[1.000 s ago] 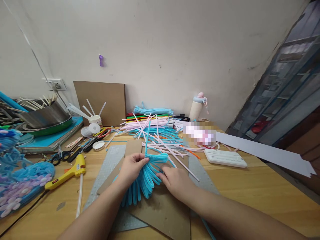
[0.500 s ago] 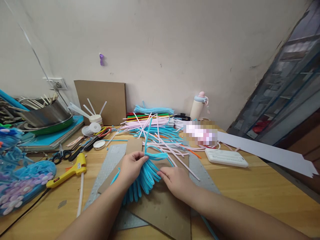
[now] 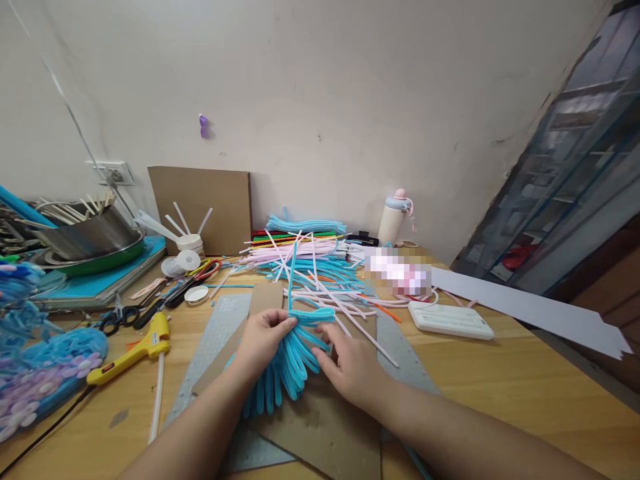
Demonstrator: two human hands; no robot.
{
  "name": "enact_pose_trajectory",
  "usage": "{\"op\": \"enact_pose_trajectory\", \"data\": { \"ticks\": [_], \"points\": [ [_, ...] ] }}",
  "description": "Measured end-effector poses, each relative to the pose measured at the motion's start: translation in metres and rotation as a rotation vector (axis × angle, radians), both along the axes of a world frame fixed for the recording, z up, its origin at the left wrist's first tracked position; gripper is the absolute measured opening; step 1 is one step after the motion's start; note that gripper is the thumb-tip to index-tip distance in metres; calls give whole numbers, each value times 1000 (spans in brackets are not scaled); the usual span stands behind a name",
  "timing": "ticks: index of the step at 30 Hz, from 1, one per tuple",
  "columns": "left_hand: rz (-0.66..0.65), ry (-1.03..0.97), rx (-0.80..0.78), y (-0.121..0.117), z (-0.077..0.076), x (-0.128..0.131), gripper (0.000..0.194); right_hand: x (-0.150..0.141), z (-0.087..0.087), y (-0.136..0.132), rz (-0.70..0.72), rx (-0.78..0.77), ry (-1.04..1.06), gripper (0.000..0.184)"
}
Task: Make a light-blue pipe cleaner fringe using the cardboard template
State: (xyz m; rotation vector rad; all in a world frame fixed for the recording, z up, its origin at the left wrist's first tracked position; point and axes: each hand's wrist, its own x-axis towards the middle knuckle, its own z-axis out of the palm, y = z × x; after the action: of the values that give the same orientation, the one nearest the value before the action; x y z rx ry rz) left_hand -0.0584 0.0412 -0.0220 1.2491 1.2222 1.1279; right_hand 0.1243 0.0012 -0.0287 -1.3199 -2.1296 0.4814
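A fan of looped blue pipe cleaners (image 3: 293, 363) hangs above the cardboard. My left hand (image 3: 263, 340) pinches it at the gathered end, thumb on top, and one straight blue stem sticks up beside that thumb. At the right side of the fan is my right hand (image 3: 355, 367), its thumb and index finger apart around the loop ends; whether they touch a loop is unclear. Beneath both hands lie crossed pieces of brown cardboard (image 3: 330, 427) on a grey cutting mat (image 3: 220, 333).
Loose pink and blue pipe cleaners (image 3: 320, 267) are piled behind the hands. To the left are a yellow glue gun (image 3: 150, 343), scissors (image 3: 119, 315) and a metal bowl (image 3: 93, 233). A white power bank (image 3: 450, 321) and a bottle (image 3: 393, 220) stand to the right.
My right hand's thumb and index finger have spread from a pinch near the loop ends. The left hand still grips the bundle. The view has shifted slightly.
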Motion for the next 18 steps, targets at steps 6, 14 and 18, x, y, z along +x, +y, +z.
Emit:
{"op": "enact_pose_trajectory", "data": {
  "ticks": [6,14,18],
  "points": [
    [1,-28,-40,-1,-2,2,29,1,1,1,36,72,-40,14],
    [-36,-66,-99,-2,0,3,30,1,-7,5,32,134,-43,10],
    [-15,-75,-83,-3,-2,4,30,0,-8,8,8,149,-73,10]
  ]
}}
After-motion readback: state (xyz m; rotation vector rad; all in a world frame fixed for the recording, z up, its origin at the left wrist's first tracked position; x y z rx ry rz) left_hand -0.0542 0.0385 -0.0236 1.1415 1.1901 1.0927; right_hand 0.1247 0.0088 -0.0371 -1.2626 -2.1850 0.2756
